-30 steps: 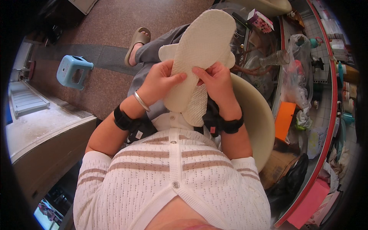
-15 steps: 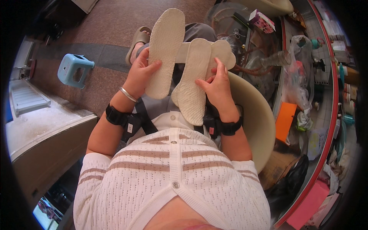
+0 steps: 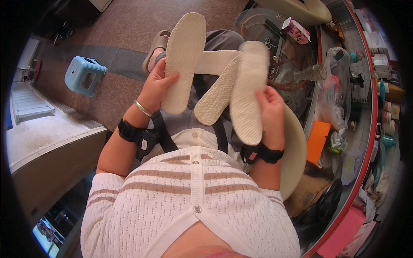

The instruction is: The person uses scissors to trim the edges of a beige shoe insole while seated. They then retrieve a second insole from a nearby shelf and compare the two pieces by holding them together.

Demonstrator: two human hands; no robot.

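My left hand (image 3: 158, 88) is closed on a cream shoe insole (image 3: 186, 60), thumb across its face, and holds it upright. In my right hand (image 3: 271, 105), pinched along its right edge, is a second cream insole (image 3: 249, 101) with a ribbed surface, slightly blurred. Between the two, a textured insole (image 3: 215, 94) slants across my lap, partly covered by the right-hand one. Another pale insole (image 3: 217, 62) lies crosswise behind these over my legs, its ends hidden. Grey trousers (image 3: 223, 41) show beyond them.
A blue plastic stool (image 3: 85, 75) stands on the brown floor at the left, beyond a pale-topped counter (image 3: 47, 133). I sit in a cream chair (image 3: 294, 150). To the right are a glass table (image 3: 254, 21), a tissue box (image 3: 296, 30), plastic bags (image 3: 333, 86), an orange box (image 3: 318, 139) and red-edged shelving (image 3: 374, 94).
My right hand has moved right, lifting its insole away from the one beneath and exposing more of that insole. My left hand and its insole have barely moved.
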